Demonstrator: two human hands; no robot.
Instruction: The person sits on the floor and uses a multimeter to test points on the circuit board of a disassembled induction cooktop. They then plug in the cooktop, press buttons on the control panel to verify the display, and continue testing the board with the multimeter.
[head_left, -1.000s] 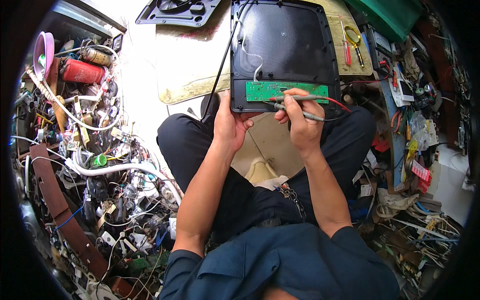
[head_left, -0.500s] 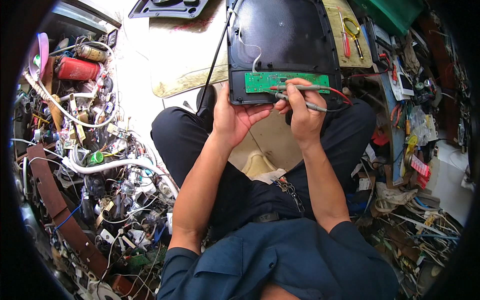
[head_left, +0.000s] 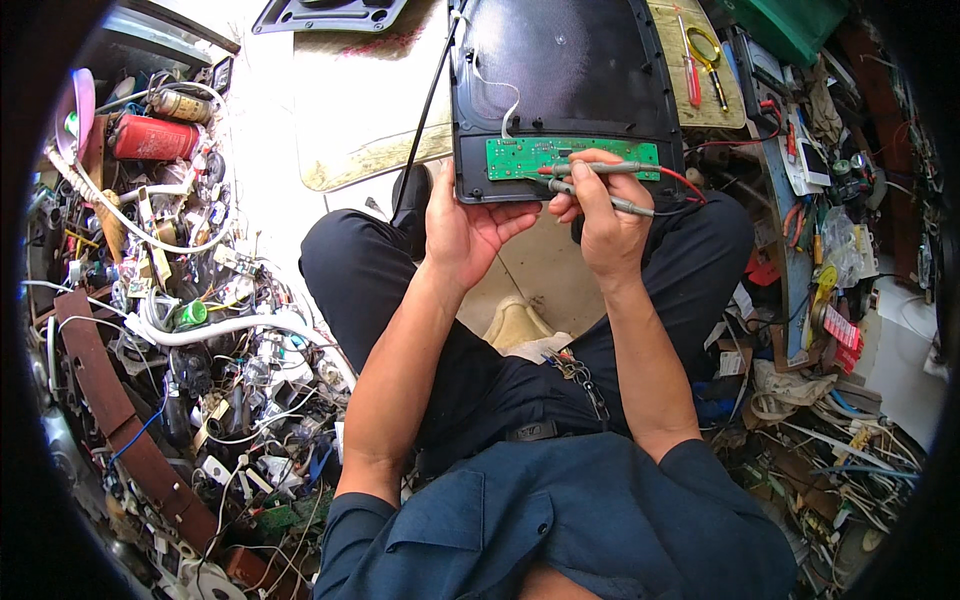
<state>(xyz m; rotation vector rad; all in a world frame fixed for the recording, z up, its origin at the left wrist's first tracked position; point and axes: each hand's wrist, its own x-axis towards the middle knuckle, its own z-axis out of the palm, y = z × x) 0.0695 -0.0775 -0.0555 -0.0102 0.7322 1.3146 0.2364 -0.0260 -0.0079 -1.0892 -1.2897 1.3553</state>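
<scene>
A black plastic panel (head_left: 560,70) with a mesh-like middle is held over my lap, its far part beside a wooden board. Along its near edge lies a long green circuit board (head_left: 515,160), joined to a white cable (head_left: 515,105). My left hand (head_left: 462,235) grips the panel's near left corner, thumb at the side and fingers under the edge. Between the fingers of my right hand (head_left: 612,225) are two test probes: one with a red tip and red lead (head_left: 625,168), one grey with a black lead (head_left: 628,206). Their tips point left at the circuit board; whether they touch it I cannot tell.
A worn wooden board (head_left: 370,110) lies beyond my left hand. A red screwdriver (head_left: 692,80) and a magnifying glass (head_left: 704,48) rest at the far right. Heaped cables and parts (head_left: 240,380) fill the left; tools and more wires (head_left: 850,430) crowd the right.
</scene>
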